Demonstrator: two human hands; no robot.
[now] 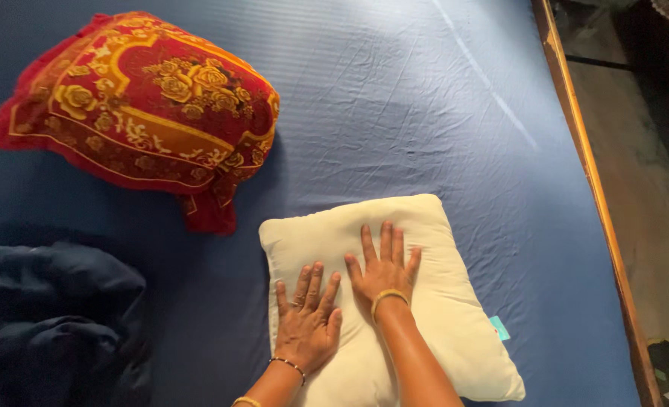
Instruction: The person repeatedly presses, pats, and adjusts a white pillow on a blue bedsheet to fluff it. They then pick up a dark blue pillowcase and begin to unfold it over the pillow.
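Head view: cream pillow (425, 301) lies on blue bed sheet (425, 113), its near edge cut off by the frame. Dark bundle (48, 316) lower left, hard to make out. Red floral pillow (138, 105) upper left. Left hand (308, 324) and right hand (382, 271) lie flat on the cream pillow, fingers spread, gripping nothing.

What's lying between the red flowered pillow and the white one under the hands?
Only bare blue sheet separates the red pillow from the white pillow, per the head view.

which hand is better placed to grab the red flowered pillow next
Left. The left hand lies on the white pillow on the side toward the red flowered pillow; the right hand is farther.
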